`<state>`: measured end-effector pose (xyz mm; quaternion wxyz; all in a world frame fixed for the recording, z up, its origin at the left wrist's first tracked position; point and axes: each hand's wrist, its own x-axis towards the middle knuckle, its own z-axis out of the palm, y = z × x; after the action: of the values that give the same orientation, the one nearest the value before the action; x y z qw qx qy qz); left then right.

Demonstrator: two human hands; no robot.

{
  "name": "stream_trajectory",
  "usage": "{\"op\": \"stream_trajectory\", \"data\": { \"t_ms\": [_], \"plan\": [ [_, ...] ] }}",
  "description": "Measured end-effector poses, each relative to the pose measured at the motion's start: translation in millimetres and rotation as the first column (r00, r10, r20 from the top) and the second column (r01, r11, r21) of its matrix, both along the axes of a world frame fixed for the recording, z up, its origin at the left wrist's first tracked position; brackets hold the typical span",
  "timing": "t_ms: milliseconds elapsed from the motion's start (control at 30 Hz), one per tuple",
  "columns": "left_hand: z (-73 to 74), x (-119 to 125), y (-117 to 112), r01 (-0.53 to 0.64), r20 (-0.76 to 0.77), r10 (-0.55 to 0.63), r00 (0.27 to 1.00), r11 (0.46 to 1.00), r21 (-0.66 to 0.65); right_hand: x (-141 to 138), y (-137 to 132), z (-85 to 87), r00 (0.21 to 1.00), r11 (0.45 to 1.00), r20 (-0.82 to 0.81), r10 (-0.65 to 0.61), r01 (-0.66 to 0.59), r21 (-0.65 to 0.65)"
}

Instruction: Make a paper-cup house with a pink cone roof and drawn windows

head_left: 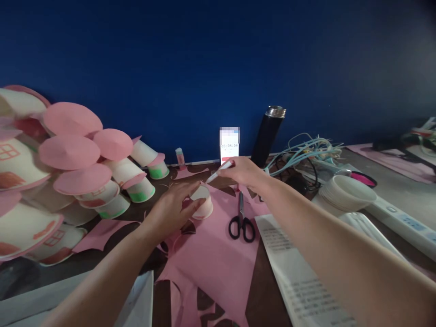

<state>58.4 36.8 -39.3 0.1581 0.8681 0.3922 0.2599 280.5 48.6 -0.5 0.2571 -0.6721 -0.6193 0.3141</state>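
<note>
A white paper cup (pixel 205 208) stands on a sheet of pink paper (pixel 225 259), and my left hand (pixel 175 204) grips it from the left, thumb across its near side. My right hand (pixel 242 170) holds a white marker (pixel 218 171) just beyond the cup, its tip slanting down toward the far rim. Whether the tip touches the cup or the paper I cannot tell. Black-handled scissors (pixel 241 225) lie on the pink sheet to the right of the cup, blades pointing away from me.
Paper-cup houses with pink cone roofs (pixel 73 119) crowd the left side. Behind the hands stand a lit phone (pixel 230 147), a glue stick (pixel 180 156) and a black flask (pixel 269 136). At right are cables (pixel 306 152), stacked cups (pixel 354 193), a power strip (pixel 405 222) and printed sheets (pixel 289 268).
</note>
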Motion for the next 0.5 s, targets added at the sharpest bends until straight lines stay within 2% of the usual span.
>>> {"op": "stream_trajectory", "data": {
  "t_ms": [133, 267, 500],
  "plan": [
    [3.6, 1, -1, 0.045, -0.010, -0.044, 0.999, 0.998, 0.032, -15, 27, -9.4, 0.997, 0.993, 0.000, 0.075, -0.075, -0.091],
    [2.8, 0, -1, -0.002, -0.036, 0.004, 0.999, 0.998, 0.061, -29, 47, -14.8, 0.986, 0.973, -0.021, 0.168, -0.169, -0.156],
    [-1.4, 0, 1, -0.027, -0.049, 0.030, 0.998, 0.997, 0.072, -53, 58, -25.7, 0.964, 0.936, -0.087, 0.249, -0.263, -0.233]
  ]
}}
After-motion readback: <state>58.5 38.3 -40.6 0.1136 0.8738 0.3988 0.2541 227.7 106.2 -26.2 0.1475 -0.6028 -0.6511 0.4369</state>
